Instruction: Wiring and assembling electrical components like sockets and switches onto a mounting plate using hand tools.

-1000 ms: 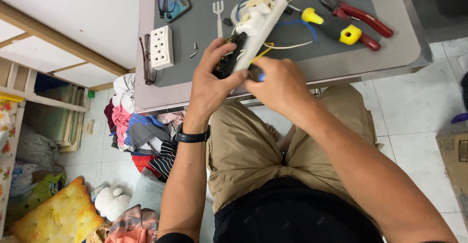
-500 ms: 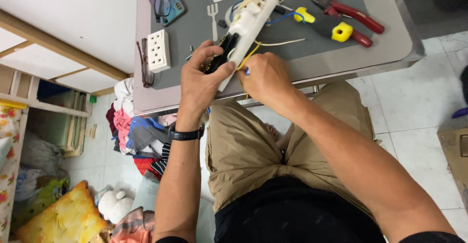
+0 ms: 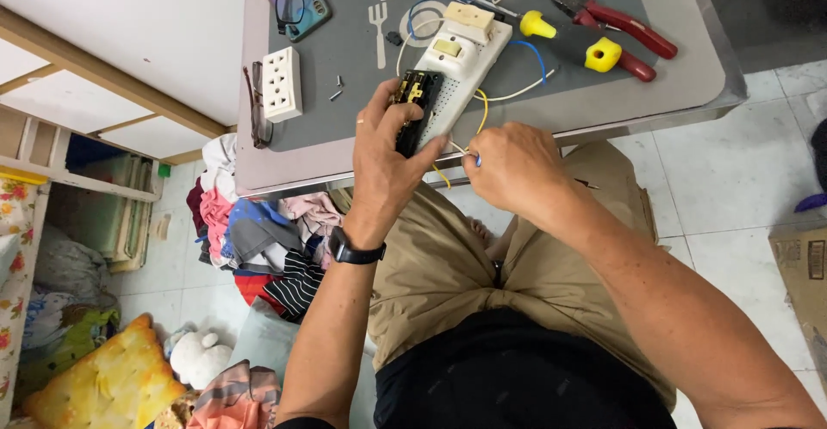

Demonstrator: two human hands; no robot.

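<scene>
The white board (image 3: 452,80) lies on the table (image 3: 689,84), long axis slanting away up-right. The left hand (image 3: 388,158) clamps its near end; the right hand (image 3: 508,166) pinches a wire (image 3: 461,149) beside it.

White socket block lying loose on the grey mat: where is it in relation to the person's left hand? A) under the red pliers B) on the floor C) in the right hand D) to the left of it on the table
D: the white socket block lies on the mat left of the left hand, untouched.
</scene>
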